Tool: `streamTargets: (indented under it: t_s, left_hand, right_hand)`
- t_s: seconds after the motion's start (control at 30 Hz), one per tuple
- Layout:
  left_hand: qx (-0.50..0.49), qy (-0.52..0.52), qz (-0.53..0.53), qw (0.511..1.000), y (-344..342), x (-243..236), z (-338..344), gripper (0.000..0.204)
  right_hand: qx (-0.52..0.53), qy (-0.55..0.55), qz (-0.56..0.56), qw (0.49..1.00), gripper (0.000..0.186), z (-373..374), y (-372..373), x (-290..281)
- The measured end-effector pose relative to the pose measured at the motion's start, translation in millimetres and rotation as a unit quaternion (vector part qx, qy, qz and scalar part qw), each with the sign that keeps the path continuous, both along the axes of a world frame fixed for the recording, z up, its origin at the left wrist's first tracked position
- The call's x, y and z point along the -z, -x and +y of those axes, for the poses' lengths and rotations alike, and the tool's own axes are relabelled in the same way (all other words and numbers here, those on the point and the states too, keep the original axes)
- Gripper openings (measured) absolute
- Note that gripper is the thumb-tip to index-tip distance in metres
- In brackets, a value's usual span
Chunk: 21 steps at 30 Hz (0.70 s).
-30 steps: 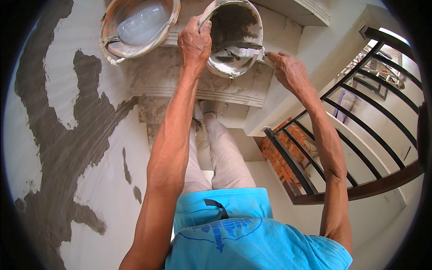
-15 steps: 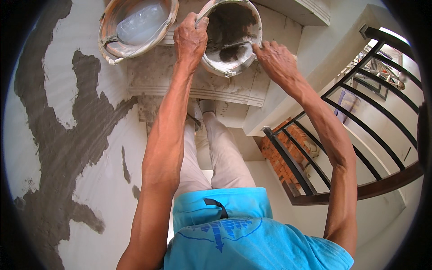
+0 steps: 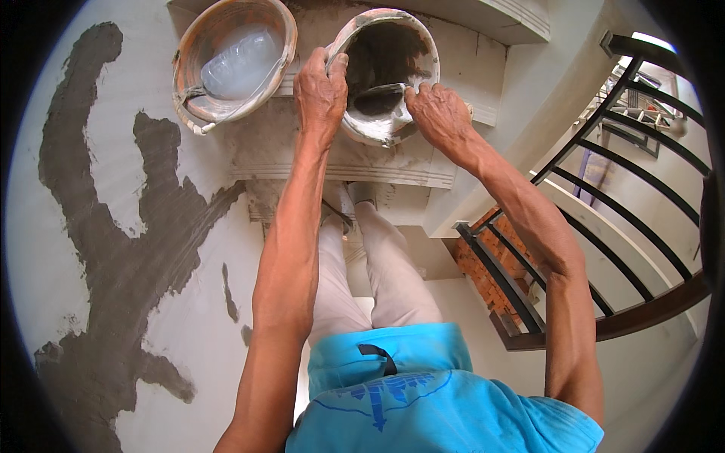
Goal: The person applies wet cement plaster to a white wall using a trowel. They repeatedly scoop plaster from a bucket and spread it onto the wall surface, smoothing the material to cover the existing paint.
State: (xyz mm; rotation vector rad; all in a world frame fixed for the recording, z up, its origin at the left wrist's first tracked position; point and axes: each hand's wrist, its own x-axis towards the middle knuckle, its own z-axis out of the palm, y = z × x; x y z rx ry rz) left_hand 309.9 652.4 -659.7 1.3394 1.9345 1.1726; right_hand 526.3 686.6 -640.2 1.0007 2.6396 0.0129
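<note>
sitting beside the pail [image 3: 374, 128], a stained bucket [image 3: 195, 54] crowds the left hand [image 3: 319, 90].

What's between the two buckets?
Head view: the left hand's grip, on the rim of the right-hand bucket, with pale stair showing behind.

The held bucket [image 3: 377, 134] looks rough, crusted; left of it, glossy translucent plastic [image 3: 240, 64], matt grey plaster [image 3: 113, 275].

an indoor staircase [image 3: 279, 155], apparently in a building under construction or repair: pale steps [image 3: 468, 64] with grooved edges, a railing [image 3: 642, 314] of black bars, a white wall [image 3: 47, 249] roughly patched with grey plaster [image 3: 124, 279], two smeared buckets [image 3: 377, 131] by the steps, and orange bricks [image 3: 483, 268] beyond the railing.
</note>
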Motion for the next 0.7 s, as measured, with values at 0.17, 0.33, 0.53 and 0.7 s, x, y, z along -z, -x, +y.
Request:
streamTargets:
  t_s: [0.17, 0.33, 0.53, 0.7]
  left_hand:
    - [-0.005, -0.011, -0.024, 1.000, 1.6, 0.1, 0.1, 0.031]
    - [-0.023, 0.012, -0.026, 0.999, 2.8, -1.2, -0.9, 0.033]
    - [-0.015, 0.016, -0.017, 1.000, 4.9, 1.1, -4.0, 0.033]
    - [0.013, 0.034, -0.004, 0.999, 7.9, -2.6, -1.3, 0.031]
  right_hand:
    - [0.070, 0.030, -0.055, 0.996, 0.015, -1.4, -4.4, -15.2]
    - [0.056, -0.013, 0.013, 0.998, 0.013, 0.4, -7.3, -23.4]
    - [0.038, -0.086, 0.095, 0.991, 0.014, 2.1, 6.4, 13.7]
    - [-0.026, -0.124, 0.115, 0.985, 0.019, -10.5, -7.2, 29.3]
